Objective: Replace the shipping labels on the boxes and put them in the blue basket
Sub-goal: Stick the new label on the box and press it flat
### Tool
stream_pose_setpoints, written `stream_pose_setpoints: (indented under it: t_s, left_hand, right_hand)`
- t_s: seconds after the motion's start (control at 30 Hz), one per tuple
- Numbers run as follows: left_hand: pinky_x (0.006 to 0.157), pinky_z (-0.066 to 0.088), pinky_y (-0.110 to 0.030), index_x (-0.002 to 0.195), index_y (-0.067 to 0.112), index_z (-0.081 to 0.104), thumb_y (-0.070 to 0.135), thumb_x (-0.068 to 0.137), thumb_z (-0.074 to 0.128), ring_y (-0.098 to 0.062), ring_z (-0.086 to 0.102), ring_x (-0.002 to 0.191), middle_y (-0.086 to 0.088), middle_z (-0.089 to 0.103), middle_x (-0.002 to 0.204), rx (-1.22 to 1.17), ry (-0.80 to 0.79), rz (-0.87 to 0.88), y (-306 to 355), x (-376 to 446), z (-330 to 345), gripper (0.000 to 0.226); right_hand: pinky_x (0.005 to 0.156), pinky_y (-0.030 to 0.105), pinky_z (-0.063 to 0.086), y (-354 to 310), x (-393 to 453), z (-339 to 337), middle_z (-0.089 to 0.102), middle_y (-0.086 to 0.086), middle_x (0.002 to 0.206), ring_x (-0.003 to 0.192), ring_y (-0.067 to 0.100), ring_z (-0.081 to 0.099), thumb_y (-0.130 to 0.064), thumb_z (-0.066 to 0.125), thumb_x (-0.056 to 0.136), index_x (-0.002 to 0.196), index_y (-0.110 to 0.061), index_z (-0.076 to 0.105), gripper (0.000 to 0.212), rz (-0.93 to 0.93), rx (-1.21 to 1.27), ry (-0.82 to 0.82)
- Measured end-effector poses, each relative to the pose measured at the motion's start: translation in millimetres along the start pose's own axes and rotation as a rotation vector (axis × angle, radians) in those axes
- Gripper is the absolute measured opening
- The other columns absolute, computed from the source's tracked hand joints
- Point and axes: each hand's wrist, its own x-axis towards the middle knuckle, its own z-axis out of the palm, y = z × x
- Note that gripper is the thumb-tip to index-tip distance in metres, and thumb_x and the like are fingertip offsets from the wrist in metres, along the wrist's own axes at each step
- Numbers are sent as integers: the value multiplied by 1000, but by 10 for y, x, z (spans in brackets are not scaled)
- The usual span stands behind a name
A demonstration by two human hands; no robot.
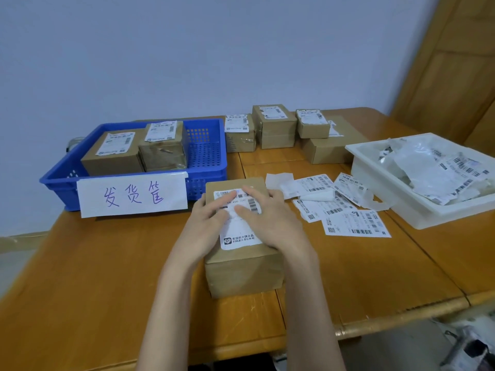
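A brown cardboard box (242,274) stands in front of me on the wooden table, with a white shipping label (238,236) on its top. My left hand (211,218) and my right hand (267,218) both lie flat on the label, fingers straight, pressing it onto the box. The blue basket (206,151) sits at the back left with a handwritten paper sign on its front; two labelled boxes (112,153) (163,148) are inside it. Several more labelled boxes (276,127) stand at the back centre.
Loose labels and backing sheets (348,207) lie to the right of the box. A white tray (417,212) filled with torn labels and paper sits at the right. A wooden door (455,62) is behind it. The table's front edge runs close to me.
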Motion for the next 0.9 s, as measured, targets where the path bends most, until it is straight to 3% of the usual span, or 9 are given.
stream_pose_setpoints:
  t_s: [0.2,0.33,0.4,0.53,0.6,0.67,0.73,0.8,0.9]
  left_hand:
    - [112,31,-32,143,41,42,23,97,52,-7,33,138,16,33,151,-33,-97,-34,31,-79,-113,50]
    - [121,18,-38,147,55,22,50,72,78,-1,6,147,28,-2,158,35,-300,-61,-18,-139,-230,93]
    - [122,18,-42,144,60,21,58,54,80,-4,7,148,26,-5,160,22,-354,-80,-55,-131,-277,108]
    - [118,28,-39,142,62,25,40,54,88,-3,29,142,23,20,158,-104,-365,-52,-110,-174,-294,111]
    - [110,37,-32,146,56,24,19,60,87,1,47,129,26,44,145,-218,-318,-30,-125,-216,-258,112]
    - [100,45,-27,150,48,21,5,63,84,4,59,115,31,61,122,-319,-212,-45,-141,-233,-210,116]
    - [85,51,-23,152,45,15,4,71,77,5,65,102,36,67,101,-376,-119,-60,-155,-230,-165,110]
    - [78,53,-21,152,46,14,1,71,74,3,66,101,33,67,102,-394,-93,-62,-165,-228,-139,110]
    - [85,51,-25,150,47,22,-4,58,80,-4,63,111,22,62,123,-439,-107,-59,-167,-253,-152,120]
  right_hand:
    - [98,29,35,20,-29,-94,28,-6,154,135,16,37,-50,46,99,150,-47,27,54,-12,210,-9]
    - [103,27,36,73,-94,-114,32,-12,155,135,12,40,-39,64,92,143,-45,41,57,-9,328,-38]
    - [91,22,45,89,-99,-122,40,-14,149,118,9,52,-31,65,92,145,-42,39,61,24,389,-55]
    - [68,20,49,78,-102,-184,52,-9,137,83,1,61,-12,53,98,148,-42,33,62,30,456,-112]
    - [69,25,48,20,-96,-165,46,-4,146,88,9,63,-12,44,100,148,-47,28,62,38,403,-95]
    - [82,25,47,-20,-111,-113,30,-8,158,116,14,56,-26,44,102,151,-49,15,61,31,328,-74]
    - [79,13,47,19,-120,-63,34,-12,154,116,6,54,-34,53,99,154,-44,4,74,5,353,-82]
    - [57,2,42,73,-126,-74,48,-15,134,89,-6,56,-23,59,97,155,-39,5,81,15,436,-116]
    - [68,15,50,120,-126,-117,51,-9,136,97,5,61,-5,56,95,151,-39,17,76,26,533,-143]
